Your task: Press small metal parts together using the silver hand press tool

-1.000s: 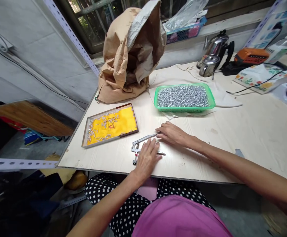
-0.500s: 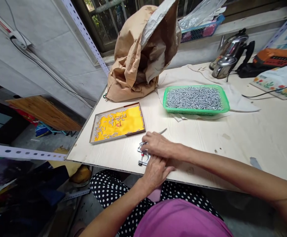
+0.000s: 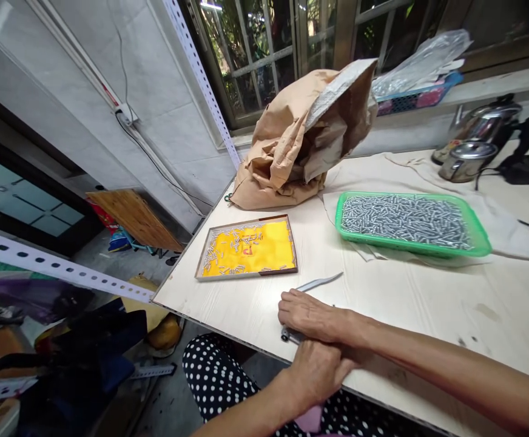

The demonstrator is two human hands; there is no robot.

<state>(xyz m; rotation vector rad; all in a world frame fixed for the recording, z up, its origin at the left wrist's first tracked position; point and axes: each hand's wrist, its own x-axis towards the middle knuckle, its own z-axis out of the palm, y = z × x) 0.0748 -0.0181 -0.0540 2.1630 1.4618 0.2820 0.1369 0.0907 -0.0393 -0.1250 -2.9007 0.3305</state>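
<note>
At lower centre, the right hand (image 3: 307,315) overlaps the left hand (image 3: 316,369), grips unclear, apparently positioning a metal tool (image 3: 320,283) that next calls for steadying.

Gap R of tray (image 3: 276,240), tool (image 3: 321,282) in way

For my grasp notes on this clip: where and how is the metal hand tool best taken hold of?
Probably pinch the metal hand tool across its exposed handle, coming from the side of the green tray. That handle is slim and sticks out toward the tray, while the right hand covers the middle and the left hand crowds the near side.
</note>
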